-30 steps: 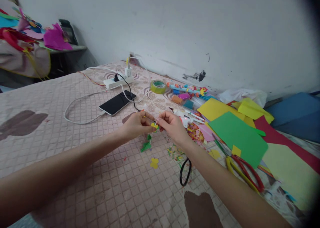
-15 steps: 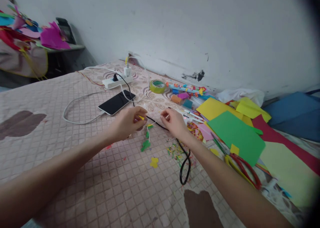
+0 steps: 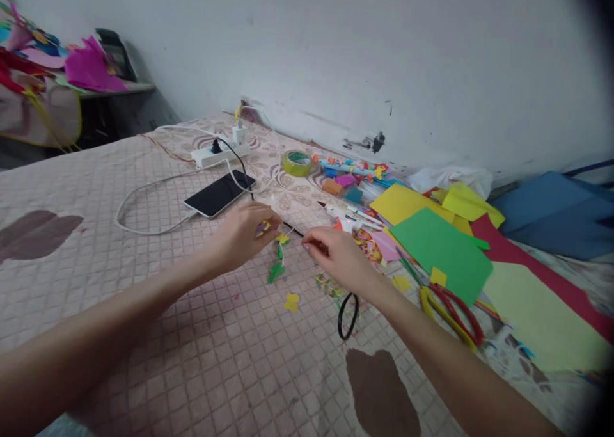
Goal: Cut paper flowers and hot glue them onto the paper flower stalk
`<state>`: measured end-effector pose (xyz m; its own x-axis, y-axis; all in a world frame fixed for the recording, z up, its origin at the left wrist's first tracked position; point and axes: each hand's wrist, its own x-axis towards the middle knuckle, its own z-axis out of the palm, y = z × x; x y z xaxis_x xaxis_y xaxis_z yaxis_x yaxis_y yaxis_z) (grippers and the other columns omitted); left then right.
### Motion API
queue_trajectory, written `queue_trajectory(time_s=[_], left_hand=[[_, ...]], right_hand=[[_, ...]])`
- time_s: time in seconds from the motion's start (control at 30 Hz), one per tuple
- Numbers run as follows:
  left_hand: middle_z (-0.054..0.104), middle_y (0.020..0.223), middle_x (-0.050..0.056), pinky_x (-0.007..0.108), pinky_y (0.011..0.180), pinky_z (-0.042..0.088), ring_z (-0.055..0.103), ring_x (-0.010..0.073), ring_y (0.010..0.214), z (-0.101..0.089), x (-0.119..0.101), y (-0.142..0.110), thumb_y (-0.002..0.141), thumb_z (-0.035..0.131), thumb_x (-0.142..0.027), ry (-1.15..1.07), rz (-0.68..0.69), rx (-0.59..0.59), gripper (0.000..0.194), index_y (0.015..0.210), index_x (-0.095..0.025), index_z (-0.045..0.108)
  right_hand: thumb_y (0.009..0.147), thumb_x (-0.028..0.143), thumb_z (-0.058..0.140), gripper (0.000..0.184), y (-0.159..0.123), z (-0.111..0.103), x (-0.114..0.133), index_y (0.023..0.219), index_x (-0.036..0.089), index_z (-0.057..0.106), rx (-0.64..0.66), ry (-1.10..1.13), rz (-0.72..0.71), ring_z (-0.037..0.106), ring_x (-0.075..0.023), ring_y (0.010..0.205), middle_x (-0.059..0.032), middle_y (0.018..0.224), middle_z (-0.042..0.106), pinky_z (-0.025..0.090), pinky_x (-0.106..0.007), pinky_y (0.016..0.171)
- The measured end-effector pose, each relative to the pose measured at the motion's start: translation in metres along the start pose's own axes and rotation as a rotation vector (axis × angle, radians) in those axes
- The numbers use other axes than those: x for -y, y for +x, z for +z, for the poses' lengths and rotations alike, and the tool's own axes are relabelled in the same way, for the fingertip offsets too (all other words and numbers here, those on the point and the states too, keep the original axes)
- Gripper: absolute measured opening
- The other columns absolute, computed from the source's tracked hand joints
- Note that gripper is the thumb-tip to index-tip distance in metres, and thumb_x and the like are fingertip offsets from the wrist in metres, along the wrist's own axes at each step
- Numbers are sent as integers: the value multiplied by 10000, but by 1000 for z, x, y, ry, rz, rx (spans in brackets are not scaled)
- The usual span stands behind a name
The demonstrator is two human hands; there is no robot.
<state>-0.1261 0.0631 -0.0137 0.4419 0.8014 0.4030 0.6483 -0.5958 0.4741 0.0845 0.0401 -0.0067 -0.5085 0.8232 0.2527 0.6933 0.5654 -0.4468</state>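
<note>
My left hand [image 3: 252,232] is closed, its thumb and fingers curled round a small yellow and purple paper flower [image 3: 263,228]. Below its fingertips hangs a white string with a yellow piece and a green leaf [image 3: 277,272] on it. To the right, my right hand [image 3: 336,254] has thumb and forefinger pinched together; what they hold, if anything, is too small to make out. A black cord [image 3: 291,228] passes between the hands and goes out of sight at the right one, its loop [image 3: 348,317] showing below. A yellow paper flower [image 3: 291,302] lies on the cloth, with paper scraps [image 3: 329,285] close by.
A phone [image 3: 220,194] on a white cable lies behind my left hand, near a power strip [image 3: 220,154]. Green tape [image 3: 296,163] sits by the wall. On the right are a glue gun [image 3: 348,222], green sheet [image 3: 441,251], scissors [image 3: 453,312] and other coloured sheets.
My right hand has lowered slightly and moved a little left, with its fingers now pointing more toward the left hand. The black cord's loop has shifted with it. The view has turned slightly.
</note>
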Motion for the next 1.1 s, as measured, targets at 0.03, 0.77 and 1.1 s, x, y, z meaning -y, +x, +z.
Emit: queue_trajectory(time_s=[0.03,0.77,1.1], left_hand=[[680,925,57,314,802,428,590,202,905,0,0,-1,808,544,-205,-12,6,-3,162,916,-187,663],[563,1266,92,479,963,335,448,299,1192,-4,-9,-13,844,530,-183,211,73,-212,218,1037,-217,627],[653,834,41,234,579,455,602,150,724,7,-31,-25,766,645,-374,-516,-160,127,245,893,-167,614]], right_hand=[[834,115,495,149,0,0,1,818,195,620,15,-3,-21,576,-169,740,-27,786,641,408,-282,667],[751,77,587,107,-47,24,34,792,172,562,215,-88,71,520,-212,879,-60,862,582,429,-333,755],[777,225,586,91,-33,18,28,747,201,504,-131,742,387,499,-118,593,27,671,520,401,-238,544]])
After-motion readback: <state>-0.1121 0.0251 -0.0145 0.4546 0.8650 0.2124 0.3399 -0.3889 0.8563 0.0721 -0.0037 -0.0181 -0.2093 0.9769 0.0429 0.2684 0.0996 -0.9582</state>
